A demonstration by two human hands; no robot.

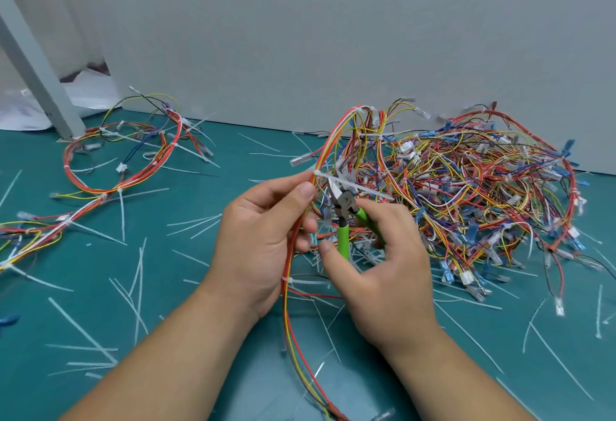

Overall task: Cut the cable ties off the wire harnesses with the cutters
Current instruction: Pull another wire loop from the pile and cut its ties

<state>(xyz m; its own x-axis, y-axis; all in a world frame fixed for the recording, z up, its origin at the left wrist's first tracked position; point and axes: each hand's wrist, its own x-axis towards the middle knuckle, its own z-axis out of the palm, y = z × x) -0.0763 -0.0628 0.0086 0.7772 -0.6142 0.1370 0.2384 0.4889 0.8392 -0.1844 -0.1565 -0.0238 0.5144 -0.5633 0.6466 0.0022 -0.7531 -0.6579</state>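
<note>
A: Where is the cable tie (pixel 366 190) that the person is working on?

B: Just above the hands, mid-frame. It is a white strip whose head sits on the harness (pixel 287 320) of red, orange and yellow wires, and its tail sticks out to the right across the cutters (pixel 346 201).

A: And the cutters themselves?

B: Green-handled, nose pointing up and left, with the steel tips right at the tie near its head. Whether they touch it cannot be told.

A: What are the hands doing?

B: The left hand (pixel 263 234) is closed on the harness, thumb pressed to the wires just below the tie's head. The wires run down past its palm to the bottom edge. The right hand (pixel 383 270) grips the cutters, thumb on the near handle and fingers curled round the far one.

A: What lies around them?

B: Behind the right hand is a big tangled pile of harnesses (pixel 473 187) with blue and white connectors. Well apart to the left lies a looped harness (pixel 103 194) with ties on it. Cut ties (pixel 141 270) are scattered over the teal mat (pixel 240 160) — many of them. A grey wall panel (pixel 333 37) stands at the back, and a grey post (pixel 36 77) leans at far left with white plastic sheeting (pixel 90 94) beside it.
</note>
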